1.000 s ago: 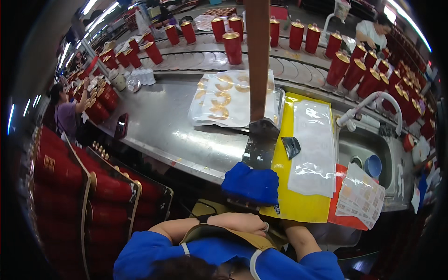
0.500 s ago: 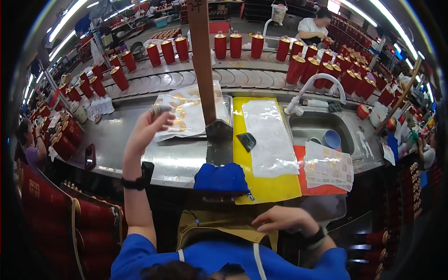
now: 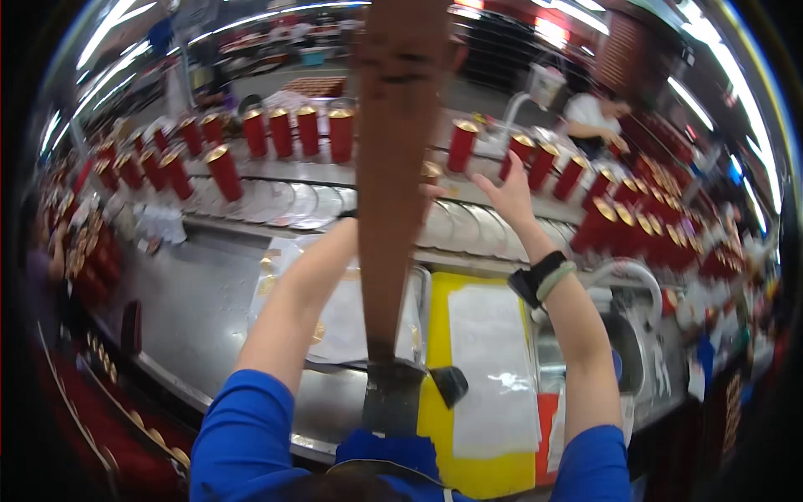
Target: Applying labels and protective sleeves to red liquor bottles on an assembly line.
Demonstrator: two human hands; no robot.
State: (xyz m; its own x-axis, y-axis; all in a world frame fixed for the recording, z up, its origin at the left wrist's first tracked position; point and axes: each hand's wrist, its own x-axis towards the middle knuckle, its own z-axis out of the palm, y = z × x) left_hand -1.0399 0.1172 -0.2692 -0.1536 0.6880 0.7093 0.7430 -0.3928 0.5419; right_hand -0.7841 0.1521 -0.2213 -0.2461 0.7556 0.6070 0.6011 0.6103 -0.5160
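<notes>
Arms [image 3: 294, 314] outstretched, right hand [image 3: 508, 197] spread, near red canisters [image 3: 542, 168]

A factory workshop: plated conveyor [image 3: 288, 202], rows of red gold-topped containers [image 3: 462, 149], metal workbench [image 3: 192, 280], strip lights [image 3: 691, 105] overhead.

Dk-red cans [image 3: 462, 152] w/ gold tops [image 3: 466, 125], yel. mat [image 3: 440, 314], wht sheet [image 3: 493, 351], brn post [image 3: 397, 167], blue sleeves [image 3: 242, 427].

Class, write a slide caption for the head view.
Right hand open before red, gold-topped canisters; left hand mostly hidden behind a brown post.
</notes>
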